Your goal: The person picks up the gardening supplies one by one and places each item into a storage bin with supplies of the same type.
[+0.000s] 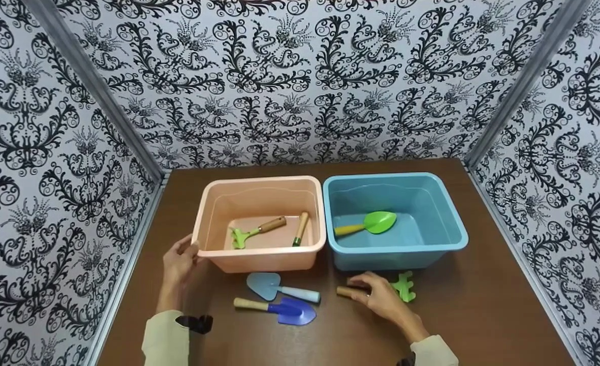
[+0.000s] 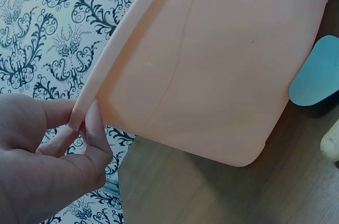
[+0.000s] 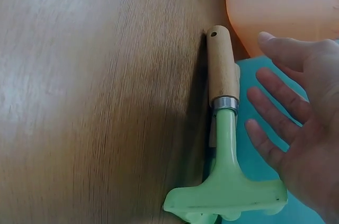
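Note:
At the front left corner of the peach basin (image 1: 259, 262), my left hand (image 1: 180, 263) pinches the rim between thumb and fingers; the left wrist view shows this rim (image 2: 114, 49) close up. My right hand (image 1: 381, 299) is over a small green hand rake (image 1: 405, 287) with a wooden handle, in front of the blue basin (image 1: 386, 259). In the right wrist view, the fingers (image 3: 275, 107) are spread beside the rake's handle (image 3: 221, 65), with a gap between. Part of another wooden handle shows behind it.
Inside the peach basin lie a green hand fork (image 1: 244, 236) and a wooden-handled tool (image 1: 302, 229). The blue basin holds a green trowel (image 1: 380, 222). In front lie a light blue trowel (image 1: 264, 286) and a dark blue trowel (image 1: 294, 311). Patterned walls (image 1: 289, 76) surround the table.

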A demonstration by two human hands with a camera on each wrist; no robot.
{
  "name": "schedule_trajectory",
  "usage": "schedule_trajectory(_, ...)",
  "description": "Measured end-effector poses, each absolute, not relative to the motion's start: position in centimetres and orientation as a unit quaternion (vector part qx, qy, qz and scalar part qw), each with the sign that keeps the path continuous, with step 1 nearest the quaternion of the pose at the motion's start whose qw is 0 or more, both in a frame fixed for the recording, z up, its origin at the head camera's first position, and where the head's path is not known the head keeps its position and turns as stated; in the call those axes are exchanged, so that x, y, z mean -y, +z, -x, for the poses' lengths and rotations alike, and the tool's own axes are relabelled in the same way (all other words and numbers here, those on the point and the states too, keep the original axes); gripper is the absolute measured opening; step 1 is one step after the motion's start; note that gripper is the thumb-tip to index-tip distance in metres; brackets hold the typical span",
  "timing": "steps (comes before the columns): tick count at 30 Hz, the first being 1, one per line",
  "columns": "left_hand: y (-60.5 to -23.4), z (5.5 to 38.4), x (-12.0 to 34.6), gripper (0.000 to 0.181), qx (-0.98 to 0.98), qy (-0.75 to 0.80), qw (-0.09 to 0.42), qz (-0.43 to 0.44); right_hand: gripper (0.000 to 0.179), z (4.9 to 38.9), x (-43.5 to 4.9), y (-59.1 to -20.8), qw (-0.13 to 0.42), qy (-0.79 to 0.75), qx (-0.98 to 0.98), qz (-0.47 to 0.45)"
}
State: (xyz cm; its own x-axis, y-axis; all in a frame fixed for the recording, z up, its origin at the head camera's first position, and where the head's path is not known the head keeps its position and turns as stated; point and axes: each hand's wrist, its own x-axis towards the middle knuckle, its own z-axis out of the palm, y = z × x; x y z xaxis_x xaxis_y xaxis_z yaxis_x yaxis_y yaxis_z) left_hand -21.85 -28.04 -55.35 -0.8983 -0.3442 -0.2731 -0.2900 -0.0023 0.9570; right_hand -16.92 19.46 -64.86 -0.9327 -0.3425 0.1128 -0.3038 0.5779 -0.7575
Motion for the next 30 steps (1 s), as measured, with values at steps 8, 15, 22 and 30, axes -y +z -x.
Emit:
schedule_trajectory(8,-55.05,21.63,28.06,0.051,0.718,-0.657,0.014,-0.228,0.03,17.22,-19.41,-65.0,0.051,-0.395,-0.898,0.19)
schedule_trajectory(15,-55.26,21.69,28.15,0.05,0.718,-0.655,0.015,-0.233,0.031,17.43,-19.1,-64.7,0.072,-0.359,-0.913,0.181)
schedule_trajectory(22,-55.09,21.77,27.92,0.05,0.707,-0.669,0.02,-0.229,0.04,17.7,-19.07,-64.81,0.074,-0.331,-0.922,0.189)
schedule_trajectory(30,-55.03,21.82,27.88,0.049,0.713,-0.663,0.029,-0.225,0.035,17.82,-19.34,-64.73,0.05,-0.318,-0.919,0.23)
